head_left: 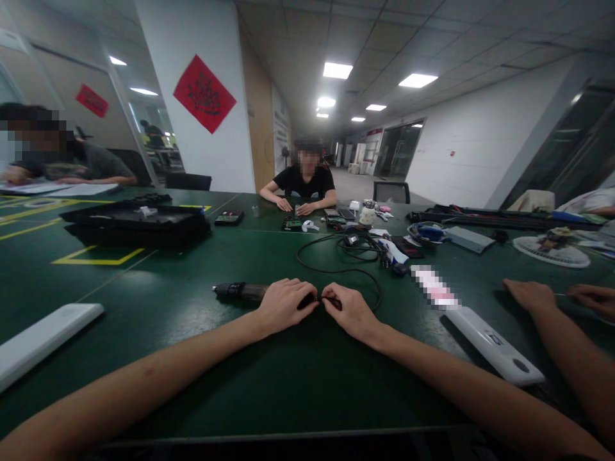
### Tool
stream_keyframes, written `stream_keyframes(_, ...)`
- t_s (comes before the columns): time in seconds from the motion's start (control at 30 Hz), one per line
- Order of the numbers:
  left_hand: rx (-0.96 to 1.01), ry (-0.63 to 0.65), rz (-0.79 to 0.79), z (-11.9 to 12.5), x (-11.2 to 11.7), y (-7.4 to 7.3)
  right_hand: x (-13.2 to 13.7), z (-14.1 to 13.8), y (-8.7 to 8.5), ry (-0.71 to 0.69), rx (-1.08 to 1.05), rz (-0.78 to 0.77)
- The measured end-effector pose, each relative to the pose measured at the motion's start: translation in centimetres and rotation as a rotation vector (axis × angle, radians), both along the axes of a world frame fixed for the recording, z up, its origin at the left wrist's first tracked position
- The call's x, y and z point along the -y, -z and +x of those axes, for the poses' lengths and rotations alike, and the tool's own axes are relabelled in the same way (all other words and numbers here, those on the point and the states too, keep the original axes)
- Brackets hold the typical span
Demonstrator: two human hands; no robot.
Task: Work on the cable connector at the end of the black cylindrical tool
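Observation:
A dark electric screwdriver [240,291] lies on the green table with its metal tip pointing left. My left hand [287,301] is closed over its rear part, thumb and fingertips near the cable end. Just to the right, my right hand [350,312] pinches the black cord [331,299] close to where it leaves the tool. Both hands almost meet, and the exact join between tool and cord is hidden by the fingers. From there the cord [307,264] loops away across the table toward the far clutter.
White plastic covers lie at left [52,336] and right [494,346]. A black tray [139,221] stands at far left. Across the table sits a person [307,179] near circuit boards [291,223]. Another person's hands [531,296] rest at right.

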State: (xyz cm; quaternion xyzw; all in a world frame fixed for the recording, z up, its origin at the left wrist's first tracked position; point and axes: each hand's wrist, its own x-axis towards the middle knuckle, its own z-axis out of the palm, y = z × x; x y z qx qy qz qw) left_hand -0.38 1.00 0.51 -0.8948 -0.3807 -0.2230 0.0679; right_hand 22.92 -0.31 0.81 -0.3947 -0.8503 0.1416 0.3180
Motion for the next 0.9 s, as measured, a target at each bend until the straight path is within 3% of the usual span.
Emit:
stream_keyframes(0.1,0.002,0.042,-0.003,-0.09,0.07,-0.1,0.06,0.03,-0.13,-0.001,0.007,-0.006)
stream_keyframes(0.4,-0.009,-0.005,0.033,-0.03,-0.67,0.62,0.11,0.01,-0.25,-0.007,0.015,-0.011)
stream_keyframes(0.77,0.002,0.049,0.012,-0.17,-0.05,0.01,0.1,0.0,-0.21,-0.004,-0.001,-0.018)
stream_keyframes(0.9,0.0,-0.01,0.001,-0.01,-0.17,0.05,0.01,0.03,-0.08,-0.002,-0.001,-0.022)
